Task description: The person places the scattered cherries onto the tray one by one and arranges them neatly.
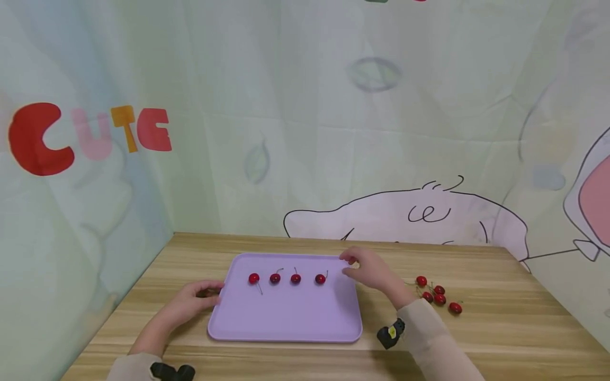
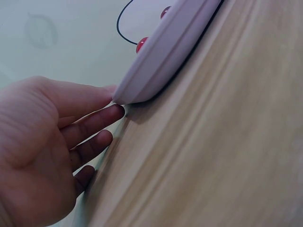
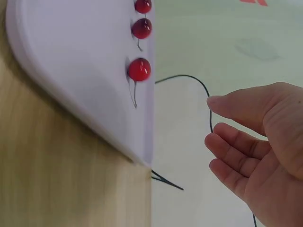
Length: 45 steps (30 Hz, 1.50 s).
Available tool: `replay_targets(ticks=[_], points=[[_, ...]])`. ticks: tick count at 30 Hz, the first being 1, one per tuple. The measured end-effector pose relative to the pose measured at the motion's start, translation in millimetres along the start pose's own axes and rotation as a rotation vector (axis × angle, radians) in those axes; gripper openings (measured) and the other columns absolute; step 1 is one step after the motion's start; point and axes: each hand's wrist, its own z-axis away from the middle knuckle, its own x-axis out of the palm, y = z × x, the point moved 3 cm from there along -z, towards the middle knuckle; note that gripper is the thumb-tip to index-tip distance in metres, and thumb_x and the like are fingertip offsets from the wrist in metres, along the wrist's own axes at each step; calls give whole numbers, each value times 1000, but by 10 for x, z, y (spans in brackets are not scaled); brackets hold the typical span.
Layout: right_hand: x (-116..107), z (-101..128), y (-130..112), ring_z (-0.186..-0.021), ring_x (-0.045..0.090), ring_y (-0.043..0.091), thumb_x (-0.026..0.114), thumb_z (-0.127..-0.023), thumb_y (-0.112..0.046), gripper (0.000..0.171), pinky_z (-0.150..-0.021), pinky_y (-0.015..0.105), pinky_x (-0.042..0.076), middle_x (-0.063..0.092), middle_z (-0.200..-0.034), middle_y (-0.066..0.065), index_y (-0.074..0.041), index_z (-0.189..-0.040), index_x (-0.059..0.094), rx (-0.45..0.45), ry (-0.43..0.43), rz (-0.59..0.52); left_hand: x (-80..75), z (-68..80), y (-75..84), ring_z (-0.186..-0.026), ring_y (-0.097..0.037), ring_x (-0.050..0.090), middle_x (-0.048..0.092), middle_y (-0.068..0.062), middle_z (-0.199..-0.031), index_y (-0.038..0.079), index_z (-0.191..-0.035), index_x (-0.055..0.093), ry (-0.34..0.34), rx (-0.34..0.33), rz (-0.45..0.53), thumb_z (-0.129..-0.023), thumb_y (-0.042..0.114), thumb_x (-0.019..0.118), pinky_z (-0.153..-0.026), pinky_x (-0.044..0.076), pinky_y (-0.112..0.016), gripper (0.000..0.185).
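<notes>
A lilac rectangular tray (image 1: 286,317) with rounded corners and a low raised rim lies flat on the wooden table. Four red cherries (image 1: 295,278) with thin stems lie in a row along its far part, each apart from the next.

You get soft, even, bright light in the head view, with only faint shadows under the purple tray (image 1: 286,317) toward 6 o'clock. The backdrop bows toward the edges at 9 and 3 o'clock. In your left wrist view the wooden table (image 2: 227,156) is smeared and soft. In your right wrist view the cherries (image 3: 139,69) carry small glints, and the table there blurs.
</notes>
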Motion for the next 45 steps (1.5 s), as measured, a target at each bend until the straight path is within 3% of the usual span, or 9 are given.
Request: replay_targets(ticks=[12, 23, 28, 37, 45], points=[[-559, 353, 319, -92, 57, 25, 68, -86, -5, 23, -84, 48, 50, 63, -99, 10, 1, -108, 67, -29, 119, 43, -12, 0, -16, -109, -31, 56, 59, -22, -125, -6, -127, 57, -3, -3, -11, -90, 19, 66, -94, 45, -47, 45], [-1001, 809, 527, -93, 58, 28, 67, -87, -7, 27, -83, 50, 49, 62, -99, 11, 5, -112, 65, 59, 161, 94, -22, 16, 5, -112, -32, 55, 60, -21, -126, -5, -128, 57, 5, -21, -9, -91, 16, 65, -96, 43, -50, 43], [-1079, 1046, 703, -88, 59, 26, 69, -86, -8, 28, -78, 46, 51, 65, -100, 14, 6, -110, 65, 114, 184, 127, -19, 14, 23, -109, -32, 56, 60, -22, -125, -6, -127, 57, 1, -6, -10, -90, 15, 66, -94, 45, -48, 43], [-1076, 1353, 1013, -79, 60, 19, 72, -83, -6, 27, -64, 26, 50, 67, -96, 16, 8, -104, 66, 182, 187, 143, -17, 12, 24, -111, -32, 56, 59, -23, -126, -7, -127, 57, -8, -1, 7, -91, 14, 65, -94, 45, -46, 43], [-1018, 1483, 1243, -81, 63, 23, 70, -86, -10, 31, -67, 32, 53, 68, -100, 23, 11, -108, 64, 295, 107, 100, 2, 7, 18, -113, -34, 54, 58, -23, -128, -6, -128, 56, -8, -26, 13, -91, 14, 64, -96, 44, -50, 43]])
